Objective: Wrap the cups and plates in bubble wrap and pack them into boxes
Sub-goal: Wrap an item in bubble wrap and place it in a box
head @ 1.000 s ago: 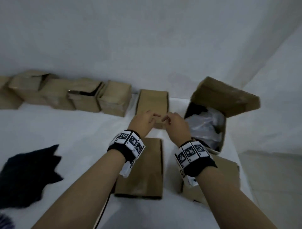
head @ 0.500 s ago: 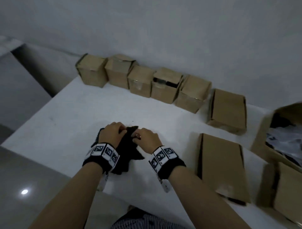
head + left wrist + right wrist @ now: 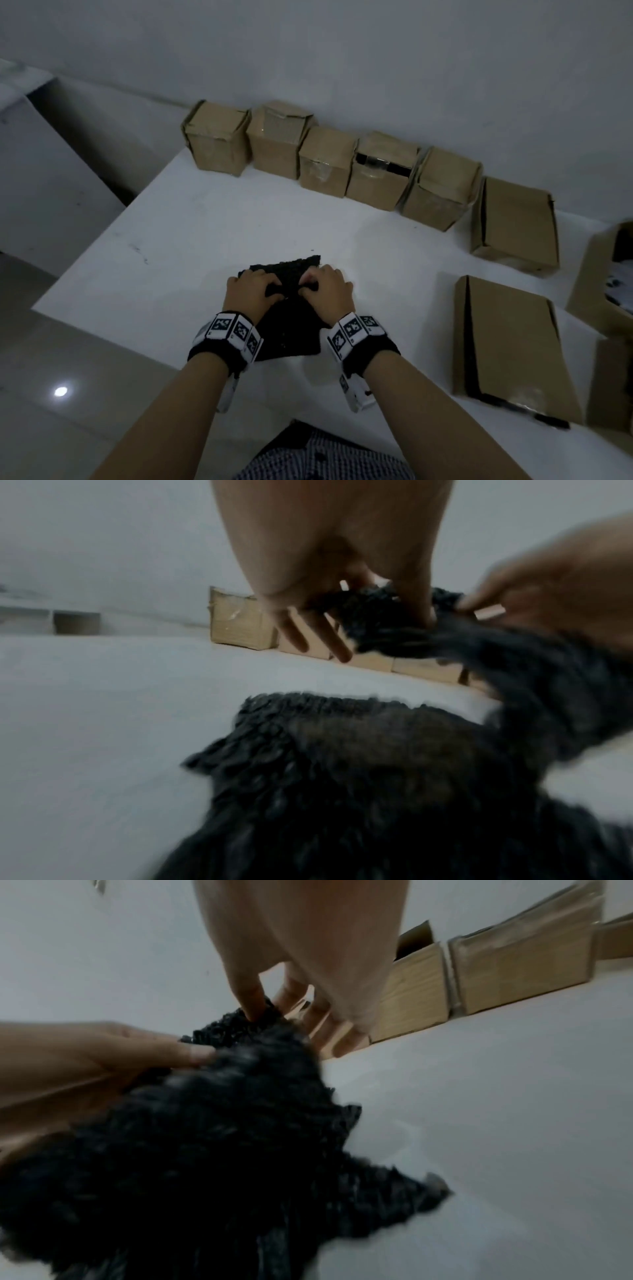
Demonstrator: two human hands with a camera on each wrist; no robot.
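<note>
Centrally, near the front edge of the white bench, lies a sheet of black bubble wrap, with both hands on it. L. hand: fingers curled over the sheet's upper part, thumb and fingers pinching a raised fold, as the left wrist view shows; grip clamped on the wrap. R. hand: just beside the left, thumb and fingers likewise pinching the same bunched fold; grip clamped on the wrap. Between the two hands the sheet is gathered and lifted off the bench, while its lower part lies flat toward the person's body. Wrist views are blurred; what the wrap holds, if anything, cannot be told. Along the wall at the back stands a row of five small closed cardboard boxes, touching side by side; to their right lies a flattened box. A second flat box lies at the right, well apart from the hands. At far right edge stands an open box, contents unclear. Both wrists wear black bands w. printed square markers.
</note>
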